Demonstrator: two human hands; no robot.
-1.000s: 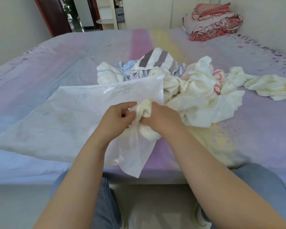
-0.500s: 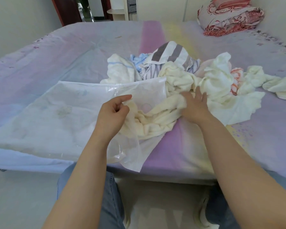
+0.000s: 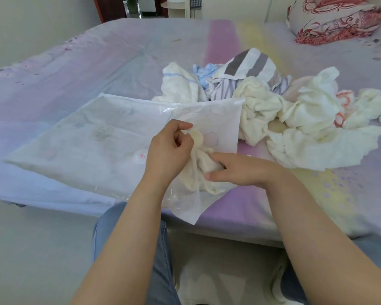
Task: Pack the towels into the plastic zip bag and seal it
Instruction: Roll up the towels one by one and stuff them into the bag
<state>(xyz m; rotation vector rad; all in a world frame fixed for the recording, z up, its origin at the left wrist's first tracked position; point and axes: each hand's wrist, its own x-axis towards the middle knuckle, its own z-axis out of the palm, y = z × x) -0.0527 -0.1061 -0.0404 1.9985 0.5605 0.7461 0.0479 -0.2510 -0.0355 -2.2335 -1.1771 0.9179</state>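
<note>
Nearest me, my knees in blue jeans (image 3: 128, 238) sit at the near edge of the bed (image 3: 86, 69), both forearms reaching out over it. My right hand (image 3: 240, 171) lies on a cream towel (image 3: 204, 167) at the mouth of the plastic zip bag (image 3: 86, 146), index finger stretched out along the cloth and thumb tucked under it, so the bunched towel sits pinched between them. Just to its left, my left hand (image 3: 168, 150) has its fingers curled, thumb and forefinger pinching the upper film of the bag's open edge and lifting it above the towel. The bag stretches away to the left, flat on the lilac sheet, already holding pale cloth. Farther out and to the right lies the loose pile of towels (image 3: 295, 119), cream, blue and grey-striped, touching the bag's far right corner. At the far right corner rests a red-patterned pillow (image 3: 339, 18).
</note>
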